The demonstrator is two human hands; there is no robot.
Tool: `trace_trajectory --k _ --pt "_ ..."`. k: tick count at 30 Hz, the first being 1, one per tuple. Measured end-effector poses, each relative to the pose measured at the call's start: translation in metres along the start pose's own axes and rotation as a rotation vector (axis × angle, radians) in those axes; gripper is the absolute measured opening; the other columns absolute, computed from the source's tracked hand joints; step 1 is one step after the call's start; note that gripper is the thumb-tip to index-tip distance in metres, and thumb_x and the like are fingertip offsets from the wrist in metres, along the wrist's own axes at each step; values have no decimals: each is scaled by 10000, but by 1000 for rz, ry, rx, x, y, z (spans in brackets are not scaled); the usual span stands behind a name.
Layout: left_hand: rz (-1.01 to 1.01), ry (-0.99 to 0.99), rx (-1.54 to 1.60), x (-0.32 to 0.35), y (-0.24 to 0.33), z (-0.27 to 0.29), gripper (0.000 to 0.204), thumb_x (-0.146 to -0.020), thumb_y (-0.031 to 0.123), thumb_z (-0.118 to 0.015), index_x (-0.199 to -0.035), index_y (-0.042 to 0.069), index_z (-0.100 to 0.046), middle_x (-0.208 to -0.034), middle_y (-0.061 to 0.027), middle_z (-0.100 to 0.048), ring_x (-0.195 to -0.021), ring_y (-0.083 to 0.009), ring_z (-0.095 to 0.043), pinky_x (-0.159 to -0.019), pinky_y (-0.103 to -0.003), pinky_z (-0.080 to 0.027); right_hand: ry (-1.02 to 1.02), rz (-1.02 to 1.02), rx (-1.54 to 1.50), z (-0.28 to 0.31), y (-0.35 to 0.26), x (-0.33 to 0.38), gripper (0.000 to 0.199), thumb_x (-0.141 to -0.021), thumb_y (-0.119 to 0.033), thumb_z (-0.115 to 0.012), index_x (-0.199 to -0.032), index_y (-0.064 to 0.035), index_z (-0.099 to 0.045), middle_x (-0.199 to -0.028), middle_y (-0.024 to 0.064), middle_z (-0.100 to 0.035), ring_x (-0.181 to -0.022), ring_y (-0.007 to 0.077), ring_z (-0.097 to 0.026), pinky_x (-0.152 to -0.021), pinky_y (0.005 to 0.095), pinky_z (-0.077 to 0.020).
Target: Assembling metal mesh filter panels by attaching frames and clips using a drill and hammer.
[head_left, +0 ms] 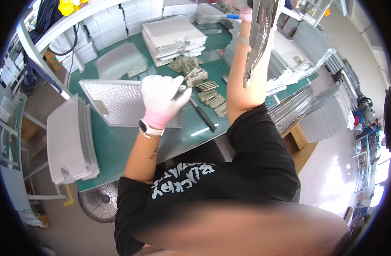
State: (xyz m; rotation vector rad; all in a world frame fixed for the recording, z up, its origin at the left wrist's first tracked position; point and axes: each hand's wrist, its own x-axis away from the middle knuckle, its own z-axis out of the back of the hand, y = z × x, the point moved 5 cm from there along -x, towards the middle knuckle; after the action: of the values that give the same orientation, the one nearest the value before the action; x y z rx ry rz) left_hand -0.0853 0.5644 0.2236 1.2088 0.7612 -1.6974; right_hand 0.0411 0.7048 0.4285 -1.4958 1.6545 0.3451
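My left hand (162, 99), in a white glove with a pink cuff, is closed at the upper right corner of a framed silver mesh panel (118, 100) tilted on the green table. A small metal piece (182, 88) shows between its thumb and index finger. Beside this hand lies a black-handled tool (203, 115). My right arm reaches up, and its gloved right hand (244, 15) is cut by the upper edge, so its fingers are hidden. A long grey tool (258, 38) with a narrow metal tip hangs in front of that forearm; whether the hand grips it is unclear.
Small grey-beige brackets (210, 94) lie in rows right of my left hand. White-edged panels (172, 38) are stacked behind, with loose mesh sheets (123, 60) beside them. Another panel stack (71, 138) stands at the table's left end. A floor fan (102, 200) is below the table.
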Motion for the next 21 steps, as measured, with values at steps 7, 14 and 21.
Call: trace_trajectory --k 7,14,21 --pt "22 -22 -17 1 -1 -7 262 -693 289 -798 -879 133 -700 -706 -7 -564 -712 -235 -559 -724 -416 -409 12 15 90 14 -15 -6 186 -967 -133 -654 -1147 -89 -634 -990 28 -696 -761 121 -671 -653 260 -564" --pt "46 -57 73 5 -7 -1 367 -735 313 -764 -1022 102 -676 -741 -24 -589 -741 -265 -569 -762 -433 -407 -71 -137 376 -12 -1 36 179 -959 -176 -666 -1095 -75 -606 -829 11 -622 -628 99 -577 -574 218 -490" --pt "194 -52 254 14 -16 1 481 -870 322 -583 -1230 4 -572 -913 -146 -611 -840 -358 -572 -851 -480 -407 -623 102 157 1 25 45 208 -957 -142 -642 -1131 -91 -540 -805 -6 -589 -609 67 -543 -543 194 -438"
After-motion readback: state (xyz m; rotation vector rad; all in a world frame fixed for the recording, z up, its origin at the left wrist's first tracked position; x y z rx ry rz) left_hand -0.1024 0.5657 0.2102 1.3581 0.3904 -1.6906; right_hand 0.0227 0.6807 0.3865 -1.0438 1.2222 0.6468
